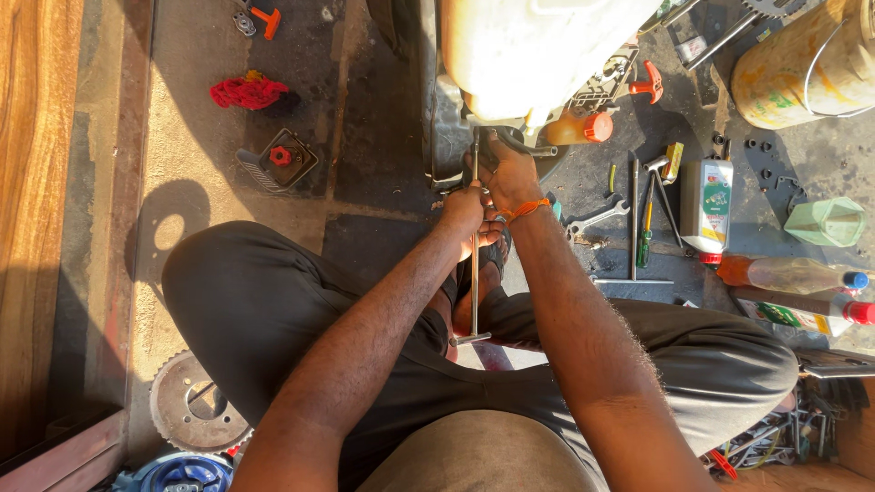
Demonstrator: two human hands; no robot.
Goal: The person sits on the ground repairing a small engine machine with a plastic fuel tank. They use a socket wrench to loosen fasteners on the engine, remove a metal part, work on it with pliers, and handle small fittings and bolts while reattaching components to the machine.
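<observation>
Squatting on the concrete floor (228, 228), knees spread, head camera looking straight down. My left hand (465, 211) is wrapped around the shaft of a long T-handle wrench (474, 273), fingers curled tight on the metal. The wrench stands nearly upright between my legs; its crossbar sits near me, its far tip is up against the underside of the machine. My right hand (507, 173) is just beyond the left, at the top of the shaft where it meets the machine; whether it grips the shaft or a part there I cannot tell. An orange thread (526, 210) is around my right wrist.

The machine's white plastic tank (533, 50) is far and centre, lit bright, with an orange cap (597, 126) to its right.

Right of my hands: an open-ended spanner (597, 219), a green-handled screwdriver (644, 244), a white oil bottle (706, 205), two bottles lying on their sides (793, 273).

Far left: a red rag (248, 91) and a small dark cover plate with a red knob (281, 159). Near left: a toothed metal wheel (191, 401)
</observation>
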